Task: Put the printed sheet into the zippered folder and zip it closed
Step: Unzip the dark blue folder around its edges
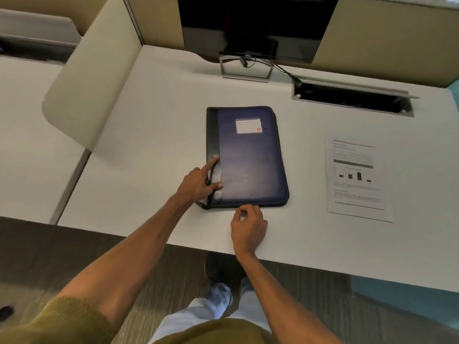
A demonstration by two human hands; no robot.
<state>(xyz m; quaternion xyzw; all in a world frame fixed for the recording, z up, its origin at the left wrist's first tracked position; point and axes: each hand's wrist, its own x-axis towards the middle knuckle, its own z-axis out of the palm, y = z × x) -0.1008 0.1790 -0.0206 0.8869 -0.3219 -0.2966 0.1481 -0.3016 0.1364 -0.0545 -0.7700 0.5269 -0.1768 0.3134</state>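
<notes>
Here, a closed dark-blue zippered folder (248,157) lay mid-worktop (154,125). The left hand (198,182), fingers spread, pinned its black spine, steadying it while the right hand (248,224) pinched narrowly at the near zip edge; the printed sheet (357,177) waited well right.

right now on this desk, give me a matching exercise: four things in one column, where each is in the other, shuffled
Things:
1. zippered folder
2. printed sheet
3. left hand
4. right hand

Places:
A. fingers at the folder's near edge
B. flat on the desk, right of the folder
C. resting on the folder's black spine
D. middle of the desk, closed

Pairs: 1-D, 2-B, 3-C, 4-A
</notes>
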